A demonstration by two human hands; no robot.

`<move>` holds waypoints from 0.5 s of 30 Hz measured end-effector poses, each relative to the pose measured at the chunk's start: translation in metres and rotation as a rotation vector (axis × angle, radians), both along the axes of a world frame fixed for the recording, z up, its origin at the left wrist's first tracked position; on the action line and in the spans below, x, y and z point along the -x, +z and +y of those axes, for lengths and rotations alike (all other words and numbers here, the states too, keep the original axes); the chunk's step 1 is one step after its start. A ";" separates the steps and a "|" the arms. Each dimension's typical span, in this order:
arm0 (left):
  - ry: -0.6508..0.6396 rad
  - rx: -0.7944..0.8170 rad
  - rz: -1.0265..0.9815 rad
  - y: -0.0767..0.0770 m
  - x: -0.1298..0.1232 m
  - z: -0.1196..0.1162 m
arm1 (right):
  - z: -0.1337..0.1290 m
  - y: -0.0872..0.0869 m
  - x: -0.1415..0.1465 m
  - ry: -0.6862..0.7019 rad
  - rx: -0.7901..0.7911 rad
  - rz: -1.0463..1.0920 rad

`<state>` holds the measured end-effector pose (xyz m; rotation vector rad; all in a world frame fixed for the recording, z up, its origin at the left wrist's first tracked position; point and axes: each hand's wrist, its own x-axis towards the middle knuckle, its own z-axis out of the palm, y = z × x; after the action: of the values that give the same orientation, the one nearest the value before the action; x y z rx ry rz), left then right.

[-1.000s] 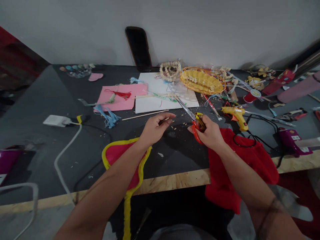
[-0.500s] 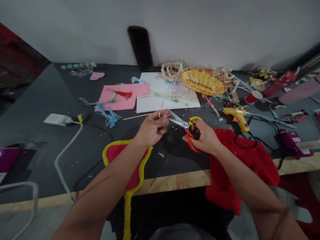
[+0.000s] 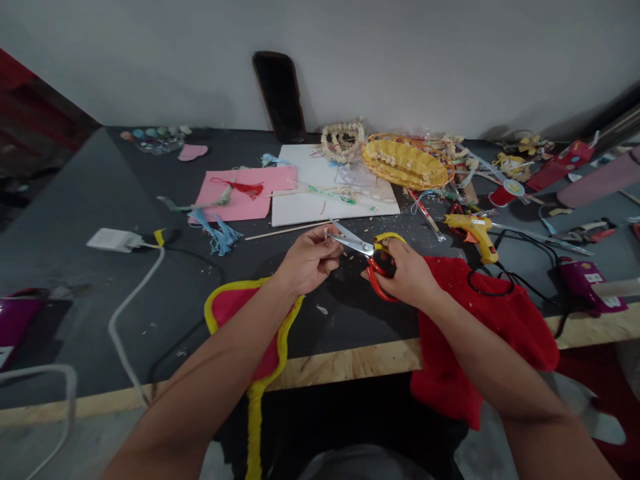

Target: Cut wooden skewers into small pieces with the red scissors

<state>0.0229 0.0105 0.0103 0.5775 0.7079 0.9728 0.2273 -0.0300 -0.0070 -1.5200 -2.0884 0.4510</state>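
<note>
In the head view, my right hand point(image 3: 411, 272) grips the scissors point(image 3: 361, 247) by their red and yellow handles. The blades point left, with their tips at the fingers of my left hand point(image 3: 313, 260). My left hand is closed in a pinch around a tiny pale piece that is too small to name. A thin wooden stick point(image 3: 280, 232) lies just behind my left hand. Under my left forearm is a pink fan-shaped piece with yellow wrapped edging point(image 3: 220, 310), partly hidden by the arm. Red cloth point(image 3: 495, 327) lies beneath my right forearm.
A yellow glue gun point(image 3: 475, 233) and its cord lie to the right. Behind my hands are a white board point(image 3: 300, 210), pink paper point(image 3: 255, 207) with tassels, and a yellow basket point(image 3: 400, 170). A phone point(image 3: 280, 97) leans on the wall. At left, a white charger point(image 3: 113, 240) trails cable.
My left hand has shifted slightly right. My right hand and the scissors have moved a little left, bringing the handles closer to my left hand. The scissor blades look more closed.
</note>
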 end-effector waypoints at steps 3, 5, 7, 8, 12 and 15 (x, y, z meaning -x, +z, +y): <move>-0.019 0.009 0.007 -0.002 -0.001 0.000 | 0.000 0.000 0.001 0.002 -0.012 0.002; -0.033 0.002 0.008 -0.002 -0.001 0.001 | 0.000 0.001 0.001 0.006 -0.012 0.005; -0.043 -0.008 0.009 -0.002 -0.001 0.000 | -0.001 0.002 0.001 0.010 -0.009 0.002; -0.047 -0.012 0.011 -0.002 -0.001 0.000 | -0.001 0.002 0.001 0.012 -0.008 -0.001; -0.055 -0.020 0.026 -0.001 -0.001 -0.001 | -0.001 0.001 0.001 0.005 -0.009 0.001; -0.055 -0.025 0.018 -0.002 -0.001 -0.002 | 0.000 0.000 0.001 0.003 -0.016 0.002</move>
<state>0.0241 0.0087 0.0083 0.6254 0.6934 0.9274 0.2263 -0.0305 -0.0069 -1.5060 -2.0883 0.4357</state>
